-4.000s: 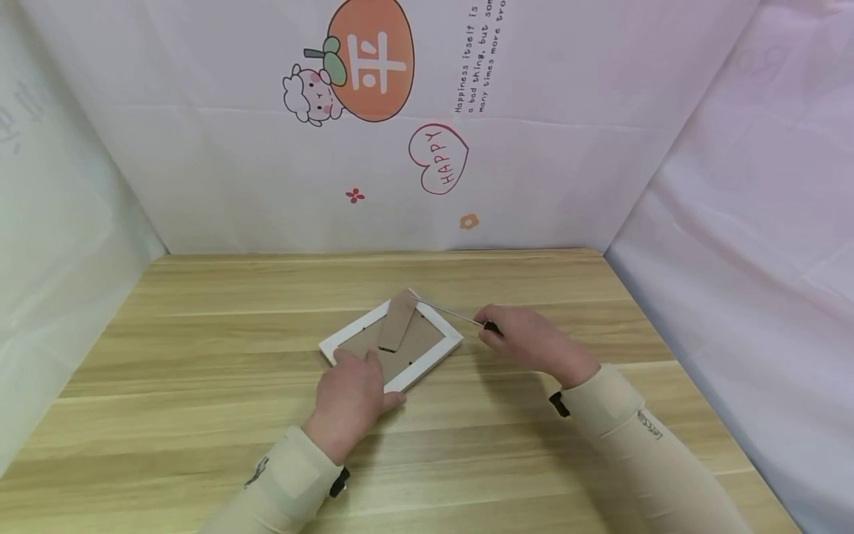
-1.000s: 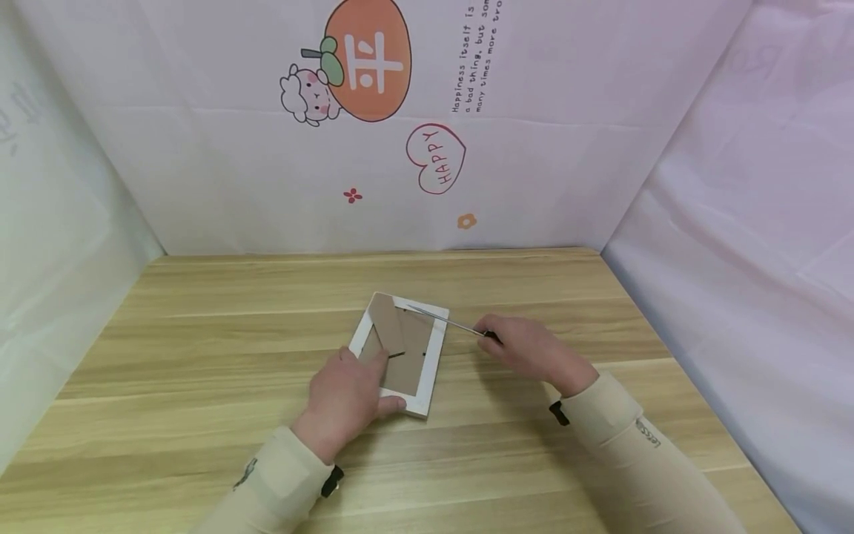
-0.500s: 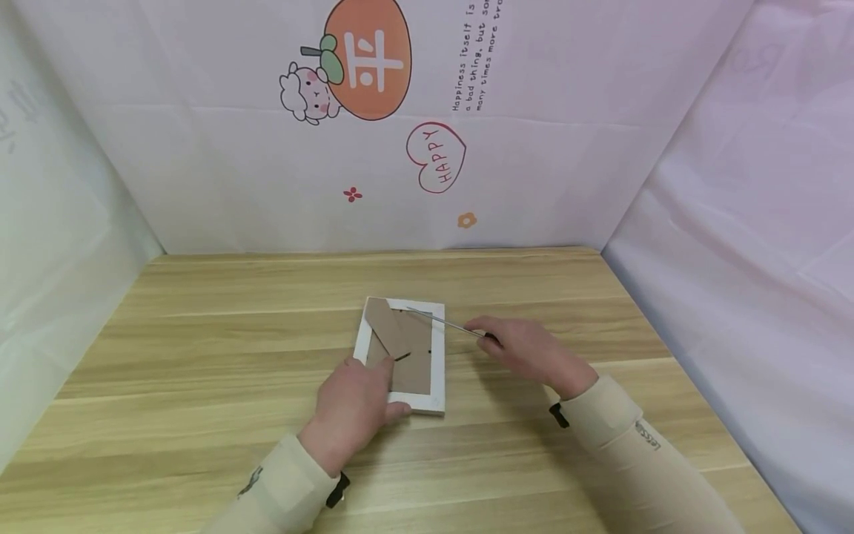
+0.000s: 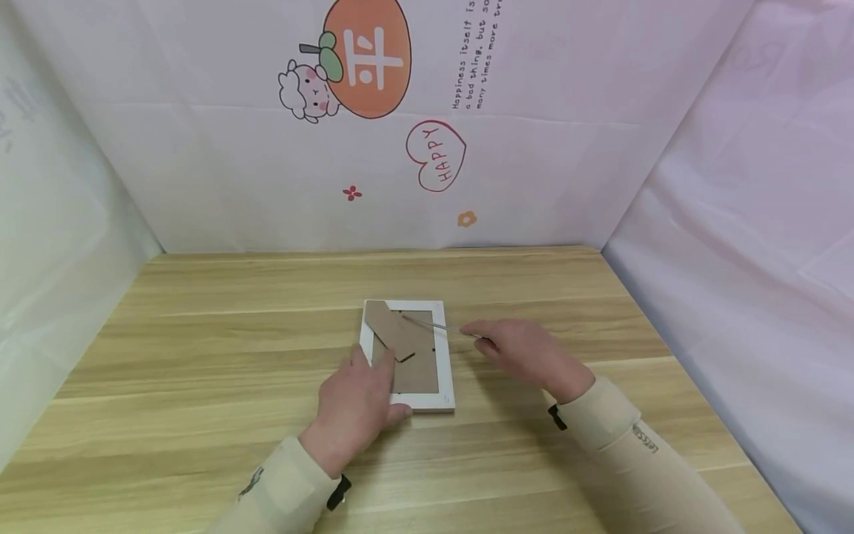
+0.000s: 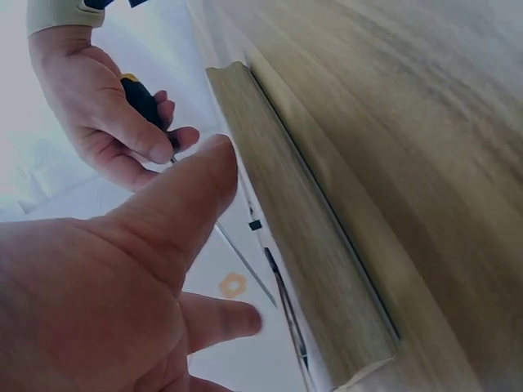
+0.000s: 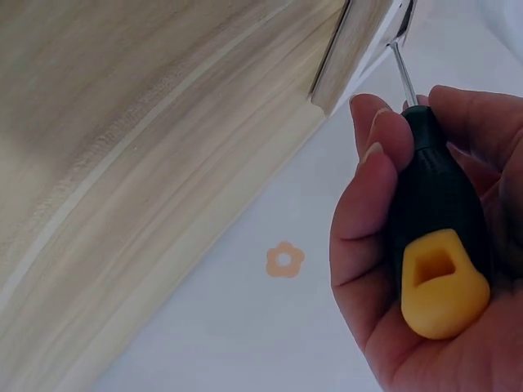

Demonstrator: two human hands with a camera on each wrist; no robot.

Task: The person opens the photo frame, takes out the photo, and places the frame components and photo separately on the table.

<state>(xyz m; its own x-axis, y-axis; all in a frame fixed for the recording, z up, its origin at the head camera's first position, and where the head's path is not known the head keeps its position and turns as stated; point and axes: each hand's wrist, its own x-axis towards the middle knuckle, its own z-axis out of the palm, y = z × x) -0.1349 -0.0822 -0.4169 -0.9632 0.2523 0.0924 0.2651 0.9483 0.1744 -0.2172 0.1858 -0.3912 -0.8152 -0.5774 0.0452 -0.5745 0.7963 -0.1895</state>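
Note:
A white picture frame [image 4: 445, 371] lies face down on the table, its brown backing board [image 4: 416, 374] and slanted stand leg [image 4: 388, 326] showing. Small dark tabs dot the inner rim. My left hand [image 4: 353, 404] rests on its near left corner, fingers reaching over the left rim and backing, thumb [image 5: 214, 167] along the near edge. In my right hand [image 4: 527, 354] I grip a screwdriver with a dark green and yellow handle [image 6: 437, 196]. Its thin metal shaft [image 4: 437, 325] crosses the right rim, the tip close to a tab at the far inner edge.
The wood-grain table [image 4: 220, 356] extends round the frame. White printed cloth [image 4: 534, 163] hangs behind it, and more cloth walls stand at the left [image 4: 60, 222] and right [image 4: 754, 245].
The picture frame has turned under my left hand from a diamond-like slant to nearly square with the table. My right hand keeps the screwdriver, its tip now slightly nearer me, inside the far rim.

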